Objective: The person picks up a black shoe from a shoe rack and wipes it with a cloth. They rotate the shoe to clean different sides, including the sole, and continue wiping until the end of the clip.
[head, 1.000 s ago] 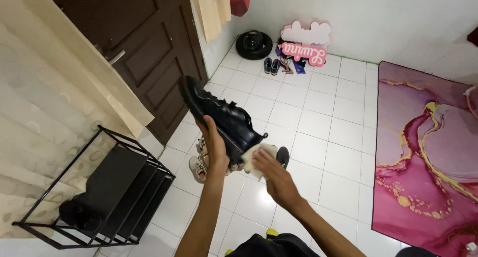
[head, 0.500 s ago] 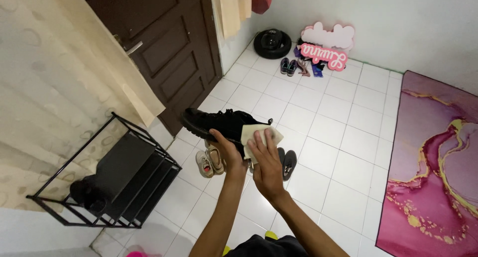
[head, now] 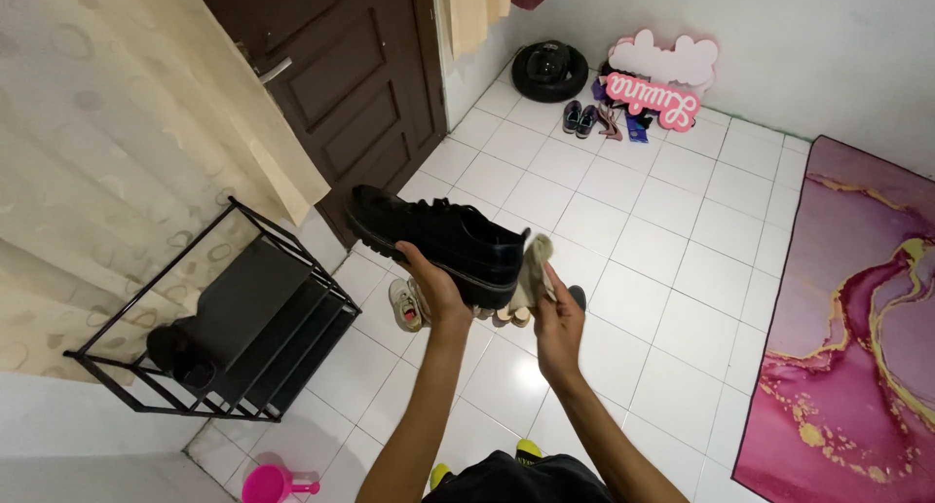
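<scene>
My left hand [head: 433, 289] grips a black lace-up shoe [head: 433, 238] from below, holding it level above the white tiled floor with its toe pointing left. My right hand [head: 558, 318] holds a pale cloth [head: 535, 269] pressed against the shoe's heel end. Under the hands, a few sandals [head: 409, 304] lie on the tiles, partly hidden by my wrists.
A black metal shoe rack [head: 234, 323] stands at the left by a cream curtain [head: 127, 162] and a dark wooden door [head: 341, 84]. More shoes [head: 579, 117], a black round object [head: 543, 70] and a pink sign [head: 654, 86] sit at the far wall. A pink patterned rug [head: 857, 328] lies right; a pink scoop [head: 278, 484] lies near my feet.
The shoe went from tilted up to level, toe left. The cloth moved from the shoe's underside and side to its heel end.
</scene>
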